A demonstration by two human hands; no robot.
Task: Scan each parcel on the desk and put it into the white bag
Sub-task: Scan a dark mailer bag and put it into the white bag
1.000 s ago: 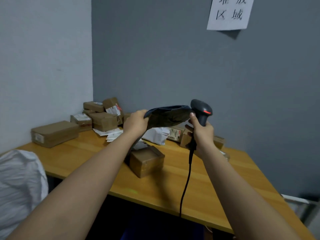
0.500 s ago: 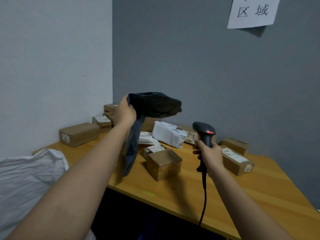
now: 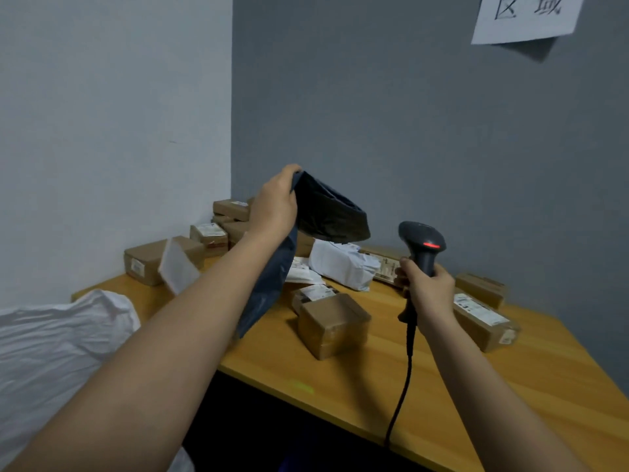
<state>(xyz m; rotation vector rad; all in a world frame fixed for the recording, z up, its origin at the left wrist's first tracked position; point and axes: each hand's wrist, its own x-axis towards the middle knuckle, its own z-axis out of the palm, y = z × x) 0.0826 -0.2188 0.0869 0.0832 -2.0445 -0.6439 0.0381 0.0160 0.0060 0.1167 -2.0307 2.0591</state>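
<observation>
Left hand (image 3: 274,207) raised above desk (image 3: 442,376), fingers curled tight round the top edge of a dark poly mailer (image 3: 326,212); mailer folds over the hand, one part bulging right, a flat tail hanging down past the forearm to just above the desk. Right hand (image 3: 427,289) wrapped round the handle of the scanner (image 3: 422,241), head up, red light on, aimed away from the camera; cable (image 3: 405,369) drops from the handle past the desk's front edge. White bag (image 3: 51,338) at lower left, beside the desk's left end, crumpled; cannot tell where its mouth is. Parcels on desk: brown box (image 3: 332,323) near centre with a small labelled box (image 3: 311,294) just behind it, white mailer (image 3: 343,264) further back, long box (image 3: 483,320) at right with another box (image 3: 480,287) behind it, brown box (image 3: 153,262) at left edge, several stacked boxes (image 3: 221,226) in the corner. Paper sign (image 3: 524,15) on grey wall, top right, partly cut off.
</observation>
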